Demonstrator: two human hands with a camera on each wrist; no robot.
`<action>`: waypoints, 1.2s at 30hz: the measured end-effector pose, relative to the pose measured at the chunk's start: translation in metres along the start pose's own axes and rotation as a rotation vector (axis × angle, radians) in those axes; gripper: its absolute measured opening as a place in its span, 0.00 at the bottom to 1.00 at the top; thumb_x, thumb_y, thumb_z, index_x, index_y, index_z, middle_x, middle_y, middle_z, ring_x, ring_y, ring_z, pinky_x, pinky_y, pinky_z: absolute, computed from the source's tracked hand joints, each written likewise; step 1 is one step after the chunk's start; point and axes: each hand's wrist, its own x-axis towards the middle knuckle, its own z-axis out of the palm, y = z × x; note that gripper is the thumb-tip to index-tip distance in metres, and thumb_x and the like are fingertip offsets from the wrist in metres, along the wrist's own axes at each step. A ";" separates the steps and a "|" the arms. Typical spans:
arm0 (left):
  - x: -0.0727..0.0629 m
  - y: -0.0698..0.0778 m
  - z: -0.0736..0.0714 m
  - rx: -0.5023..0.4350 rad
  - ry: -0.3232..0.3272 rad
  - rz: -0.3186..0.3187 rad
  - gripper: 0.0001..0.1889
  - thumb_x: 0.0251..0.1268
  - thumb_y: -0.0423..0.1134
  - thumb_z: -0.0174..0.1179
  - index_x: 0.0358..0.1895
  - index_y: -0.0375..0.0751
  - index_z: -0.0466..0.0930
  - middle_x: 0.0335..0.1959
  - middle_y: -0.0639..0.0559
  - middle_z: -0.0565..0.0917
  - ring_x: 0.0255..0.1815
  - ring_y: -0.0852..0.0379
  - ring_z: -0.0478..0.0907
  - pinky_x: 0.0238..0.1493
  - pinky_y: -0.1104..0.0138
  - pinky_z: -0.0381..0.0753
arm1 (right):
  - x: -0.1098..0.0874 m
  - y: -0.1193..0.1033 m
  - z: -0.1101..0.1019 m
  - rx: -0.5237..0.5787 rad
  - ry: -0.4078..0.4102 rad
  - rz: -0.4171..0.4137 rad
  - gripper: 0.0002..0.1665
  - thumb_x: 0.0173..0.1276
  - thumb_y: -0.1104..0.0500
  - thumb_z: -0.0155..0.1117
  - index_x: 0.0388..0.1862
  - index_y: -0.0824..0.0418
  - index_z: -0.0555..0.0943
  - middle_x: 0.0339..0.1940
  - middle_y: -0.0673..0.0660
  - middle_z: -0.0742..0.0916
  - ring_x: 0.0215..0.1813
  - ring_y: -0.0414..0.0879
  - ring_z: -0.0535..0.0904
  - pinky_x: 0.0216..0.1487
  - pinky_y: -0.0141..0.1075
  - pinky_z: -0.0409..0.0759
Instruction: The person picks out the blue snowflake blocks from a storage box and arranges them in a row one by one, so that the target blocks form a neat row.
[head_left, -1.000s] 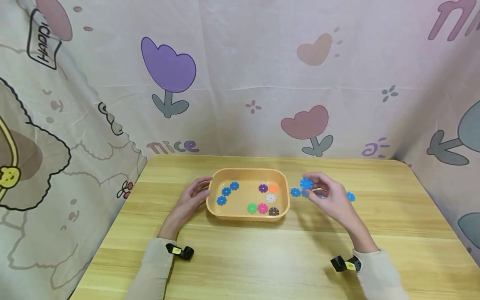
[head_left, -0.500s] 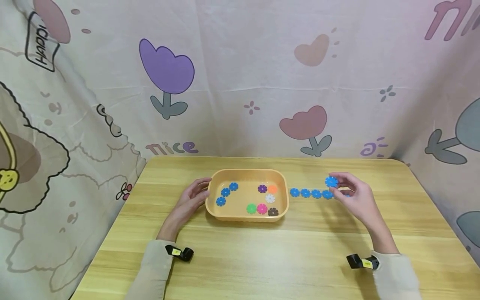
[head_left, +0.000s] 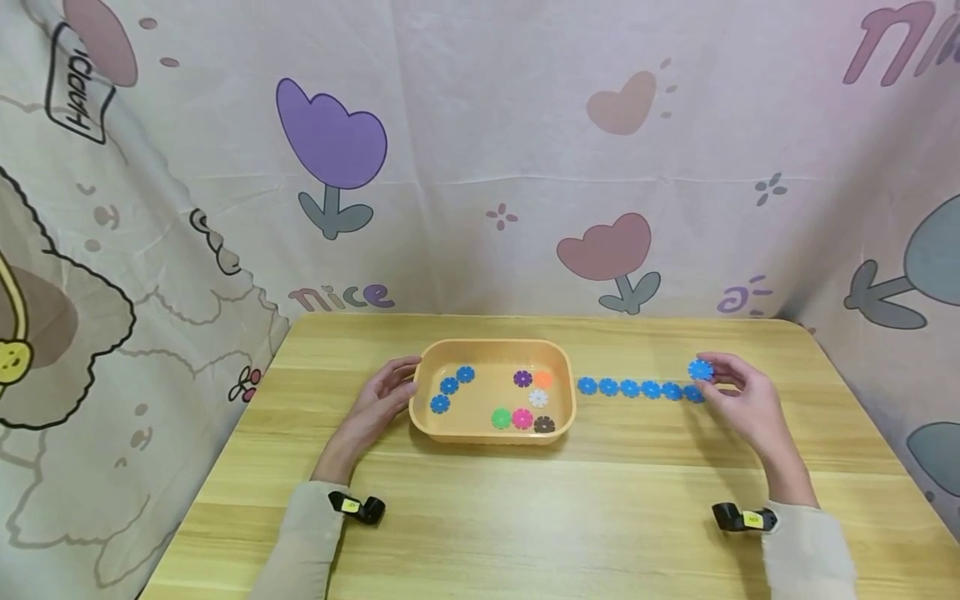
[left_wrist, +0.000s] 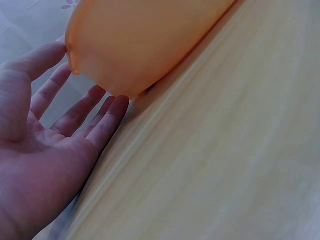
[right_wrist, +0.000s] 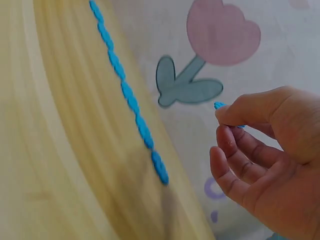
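Note:
My right hand [head_left: 738,396] pinches a blue snowflake building disc [head_left: 701,370] between thumb and fingertips, raised above the table. In the right wrist view only the edge of this disc [right_wrist: 220,105] shows past the thumb. Below it, a row of several blue snowflake discs [head_left: 630,388] lies on the table, running from the tray's right end to under the held disc. My left hand [head_left: 377,400] rests against the left end of a yellow-orange plastic tray [head_left: 491,437]. In the left wrist view its fingers [left_wrist: 116,112], mostly extended, touch the tray's outer wall.
Inside the tray, three blue discs [head_left: 449,386] lie at the left. Several discs in other colours, among them a pink disc [head_left: 522,418] and a green disc [head_left: 501,418], lie at the right. The wooden table [head_left: 555,517] meets a printed cloth [head_left: 450,167] behind.
My right hand has moved to the right along the row with the blue disc in its grip, uncovering more of the row. The left hand and the tray stay in place.

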 end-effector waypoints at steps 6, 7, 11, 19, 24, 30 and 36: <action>0.000 -0.002 -0.001 0.000 -0.006 0.011 0.27 0.76 0.36 0.60 0.74 0.41 0.66 0.74 0.40 0.68 0.72 0.48 0.71 0.65 0.61 0.79 | -0.002 0.021 -0.007 -0.012 0.022 0.028 0.23 0.70 0.65 0.70 0.62 0.71 0.79 0.46 0.65 0.85 0.42 0.24 0.75 0.44 0.13 0.75; 0.000 -0.002 -0.001 0.001 -0.006 0.012 0.27 0.76 0.36 0.60 0.74 0.41 0.67 0.74 0.40 0.68 0.72 0.47 0.70 0.65 0.61 0.79 | -0.002 0.024 -0.008 -0.021 0.022 0.035 0.23 0.70 0.65 0.70 0.62 0.71 0.79 0.46 0.65 0.85 0.41 0.23 0.75 0.44 0.13 0.74; 0.000 -0.003 -0.002 0.005 -0.004 0.018 0.26 0.77 0.36 0.60 0.74 0.42 0.67 0.74 0.40 0.68 0.72 0.48 0.70 0.65 0.61 0.78 | -0.003 0.035 -0.009 -0.053 0.017 0.067 0.23 0.70 0.65 0.70 0.61 0.72 0.80 0.46 0.68 0.85 0.40 0.23 0.74 0.42 0.12 0.74; 0.000 -0.003 -0.001 -0.018 -0.007 0.029 0.26 0.76 0.35 0.59 0.74 0.40 0.66 0.74 0.38 0.68 0.71 0.49 0.71 0.64 0.61 0.79 | -0.005 0.047 -0.008 -0.120 0.004 0.113 0.22 0.69 0.66 0.69 0.60 0.72 0.80 0.44 0.69 0.86 0.36 0.23 0.73 0.34 0.17 0.75; 0.000 -0.001 0.001 -0.026 -0.004 0.015 0.27 0.76 0.36 0.60 0.74 0.40 0.66 0.74 0.39 0.69 0.70 0.50 0.72 0.64 0.61 0.79 | -0.007 0.050 -0.007 -0.136 -0.014 0.112 0.22 0.68 0.66 0.71 0.59 0.73 0.81 0.42 0.69 0.86 0.34 0.24 0.73 0.33 0.16 0.75; 0.000 0.000 0.001 -0.022 -0.005 0.014 0.27 0.76 0.36 0.60 0.74 0.40 0.66 0.74 0.39 0.68 0.71 0.49 0.71 0.64 0.61 0.79 | -0.008 0.051 -0.007 -0.143 -0.036 0.146 0.23 0.69 0.62 0.71 0.59 0.73 0.81 0.42 0.66 0.86 0.34 0.26 0.73 0.33 0.18 0.74; 0.000 0.000 0.000 -0.019 -0.002 0.014 0.27 0.76 0.36 0.61 0.74 0.41 0.67 0.74 0.40 0.69 0.70 0.49 0.72 0.64 0.61 0.79 | -0.008 0.050 -0.010 -0.150 -0.088 0.187 0.25 0.72 0.58 0.69 0.62 0.72 0.80 0.44 0.63 0.84 0.36 0.32 0.73 0.32 0.22 0.74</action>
